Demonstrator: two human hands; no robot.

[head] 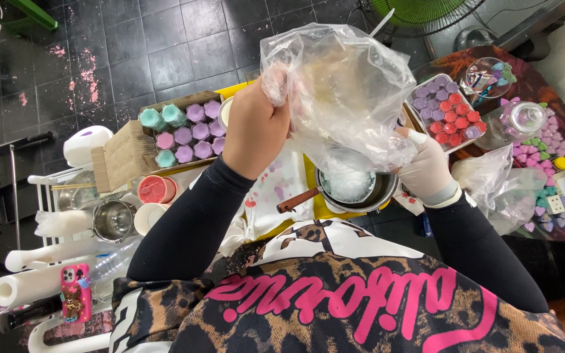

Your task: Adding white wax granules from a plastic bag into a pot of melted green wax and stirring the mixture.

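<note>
My left hand grips the upper edge of a large clear plastic bag and holds it up. Gloved in white, my right hand holds the bag's lower right side. The bag's bottom hangs over a small metal saucepan with a brown handle; white flakes lie in the pan. The pan stands on a yellow surface in front of me.
A cardboard box of purple, pink and teal candles sits to the left. At the right is a tray of red and purple candles. Coloured hearts, a glass jar, another plastic bag, a metal pot and a pink phone lie around.
</note>
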